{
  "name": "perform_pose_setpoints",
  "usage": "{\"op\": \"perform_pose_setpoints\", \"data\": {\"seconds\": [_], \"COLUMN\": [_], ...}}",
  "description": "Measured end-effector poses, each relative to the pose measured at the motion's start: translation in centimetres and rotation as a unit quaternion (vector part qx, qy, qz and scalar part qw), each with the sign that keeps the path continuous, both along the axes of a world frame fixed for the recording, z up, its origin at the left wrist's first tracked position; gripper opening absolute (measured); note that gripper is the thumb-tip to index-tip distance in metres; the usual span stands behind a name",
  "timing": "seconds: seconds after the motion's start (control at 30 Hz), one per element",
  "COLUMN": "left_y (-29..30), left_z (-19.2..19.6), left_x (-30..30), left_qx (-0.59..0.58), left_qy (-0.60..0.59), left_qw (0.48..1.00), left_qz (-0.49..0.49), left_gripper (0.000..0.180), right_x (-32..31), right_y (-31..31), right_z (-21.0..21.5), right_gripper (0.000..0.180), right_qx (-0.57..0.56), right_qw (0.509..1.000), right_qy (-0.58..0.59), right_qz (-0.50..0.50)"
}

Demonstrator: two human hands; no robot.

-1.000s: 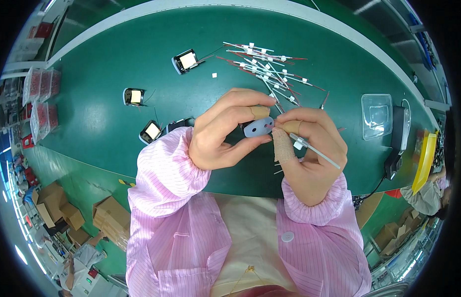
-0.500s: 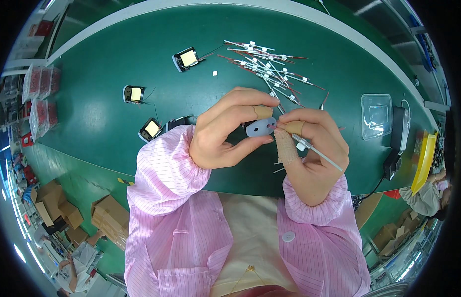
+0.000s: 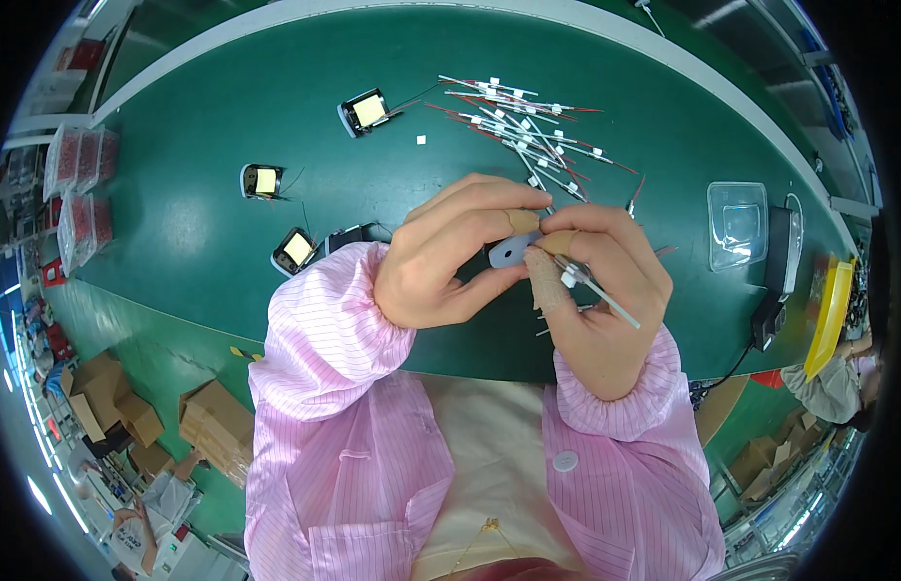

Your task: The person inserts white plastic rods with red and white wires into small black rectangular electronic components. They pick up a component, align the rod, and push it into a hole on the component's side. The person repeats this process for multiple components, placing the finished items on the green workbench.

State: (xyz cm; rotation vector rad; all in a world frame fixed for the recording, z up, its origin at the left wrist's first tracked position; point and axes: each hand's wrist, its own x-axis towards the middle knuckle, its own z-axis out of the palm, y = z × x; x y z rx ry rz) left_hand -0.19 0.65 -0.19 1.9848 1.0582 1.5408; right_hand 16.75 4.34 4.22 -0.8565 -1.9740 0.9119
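My left hand [image 3: 433, 259] is closed on a small blue-grey oval housing [image 3: 506, 254] with a dark hole in its face, held above the green table. Finger cots wrap some fingertips on both hands. My right hand [image 3: 613, 286] pinches at the housing's right end, and its fingertips cover that end. A thin white cable [image 3: 613, 307] with a white tag runs through my right hand, its free end sticking out toward the wrist. Where its other end goes is hidden by the fingers.
Several tagged white cables with red wires [image 3: 528, 131] lie in a pile beyond my hands. Black housings with yellow pads [image 3: 370, 110] sit at the left. At the right are a clear plastic tray [image 3: 737, 228], a black device [image 3: 781, 252] and a yellow bin [image 3: 830, 315].
My right hand has shifted left, and its fingertips now cover the housing's right part, where a second hole showed before. The cable's free end has moved left with it.
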Motion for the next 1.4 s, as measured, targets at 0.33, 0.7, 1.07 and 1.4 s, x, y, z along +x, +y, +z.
{"op": "perform_pose_setpoints", "data": {"seconds": [0.33, 0.7, 1.07, 1.4], "left_y": [-0.4, -0.2, -0.7, -0.7], "left_z": [0.2, 0.6, 0.7, 0.9], "left_x": [0.1, -0.4, -1.8, -1.6], "left_qx": [-0.066, -0.074, -0.303, -0.427], "left_qy": [-0.012, 0.064, -0.016, -0.253], "left_qw": [0.997, 0.995, 0.947, 0.855], "left_qz": [0.042, 0.029, -0.105, -0.153], "left_gripper": [0.043, 0.060, 0.064, 0.036], "right_x": [1.0, 0.6, 1.4, 1.7], "right_y": [0.2, 0.4, 1.5, 2.1], "right_z": [0.8, -0.2, -0.8, -0.2], "right_gripper": [0.013, 0.013, 0.010, 0.006], "right_qx": [-0.162, -0.115, -0.067, -0.077], "right_qw": [0.983, 0.993, 0.990, 0.988], "right_qy": [0.082, -0.007, -0.110, -0.109], "right_qz": [-0.005, -0.013, 0.061, 0.082]}}
